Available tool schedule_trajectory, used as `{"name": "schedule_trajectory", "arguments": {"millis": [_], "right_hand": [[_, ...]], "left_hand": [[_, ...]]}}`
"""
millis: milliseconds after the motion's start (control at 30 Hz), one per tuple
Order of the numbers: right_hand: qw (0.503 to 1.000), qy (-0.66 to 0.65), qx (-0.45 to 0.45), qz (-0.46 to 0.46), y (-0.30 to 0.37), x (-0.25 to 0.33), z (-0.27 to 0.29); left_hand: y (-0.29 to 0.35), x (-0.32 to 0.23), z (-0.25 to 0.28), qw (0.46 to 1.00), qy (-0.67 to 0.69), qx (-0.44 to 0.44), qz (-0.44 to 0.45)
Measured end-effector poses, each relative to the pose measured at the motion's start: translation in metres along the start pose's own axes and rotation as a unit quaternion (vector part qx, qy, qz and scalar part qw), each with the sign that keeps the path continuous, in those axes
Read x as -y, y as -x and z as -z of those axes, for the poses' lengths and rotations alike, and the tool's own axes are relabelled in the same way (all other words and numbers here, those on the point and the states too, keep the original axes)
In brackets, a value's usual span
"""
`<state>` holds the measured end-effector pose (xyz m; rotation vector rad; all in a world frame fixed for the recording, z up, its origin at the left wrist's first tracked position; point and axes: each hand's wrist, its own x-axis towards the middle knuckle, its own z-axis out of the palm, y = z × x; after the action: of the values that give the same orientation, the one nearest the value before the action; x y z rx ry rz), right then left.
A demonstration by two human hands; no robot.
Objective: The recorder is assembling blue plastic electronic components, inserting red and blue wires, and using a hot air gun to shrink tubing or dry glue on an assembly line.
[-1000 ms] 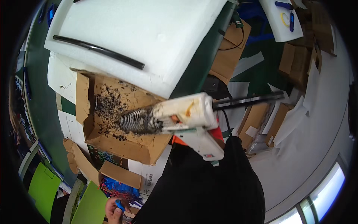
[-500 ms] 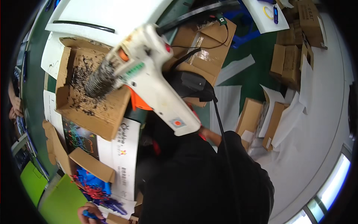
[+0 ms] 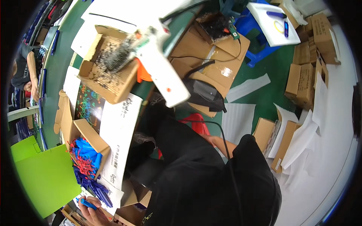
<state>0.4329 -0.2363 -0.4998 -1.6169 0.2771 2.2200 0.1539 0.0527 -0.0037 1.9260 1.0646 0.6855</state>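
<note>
"Where is the small blue cylinder [image 3: 88, 204]?"

"In the left hand [image 3: 96, 215], its grip pinching the piece between thumb and fingers. Something that slim probably needs no fuller hold. The hand sits near the open carton [image 3: 92, 135] of similar blue pieces [image 3: 89, 152], perhaps to keep the stock within reach."

"And the right hand [image 3: 208, 139]?"

"Next to the red plastic piece [image 3: 197, 123], seemingly touching it, maybe for steadiness. Its fingers are partly hidden, so I can't tell whether that grip is spread or pressed together."

"The glue gun [image 3: 160, 71]?"

"No hand shows on it. Its coil-wrapped nozzle [image 3: 118, 58] points over the cardboard tray [image 3: 107, 90], whose walls likely keep dark crumbs off the table [image 3: 62, 60]."
</note>
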Motion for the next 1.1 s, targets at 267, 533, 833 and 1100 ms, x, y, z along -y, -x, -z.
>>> {"name": "schedule_trajectory", "arguments": {"millis": [267, 533, 833, 1100], "right_hand": [[0.978, 0.176, -0.099, 0.044, 0.019, 0.074, -0.025], [0.923, 0.358, -0.101, 0.095, 0.020, 0.152, 0.017], [0.866, 0.455, -0.048, 0.202, 0.083, 0.169, 0.056], [0.854, 0.310, -0.239, 0.344, 0.381, 0.192, -0.014]], "left_hand": [[-0.062, 0.018, 0.001, 0.959, 0.248, 0.138, -0.002], [-0.080, -0.020, 0.020, 0.966, 0.170, -0.014, 0.196], [-0.036, 0.005, -0.048, 0.954, 0.243, -0.069, 0.160], [-0.040, 0.013, -0.042, 0.909, 0.388, -0.052, 0.141]]}}
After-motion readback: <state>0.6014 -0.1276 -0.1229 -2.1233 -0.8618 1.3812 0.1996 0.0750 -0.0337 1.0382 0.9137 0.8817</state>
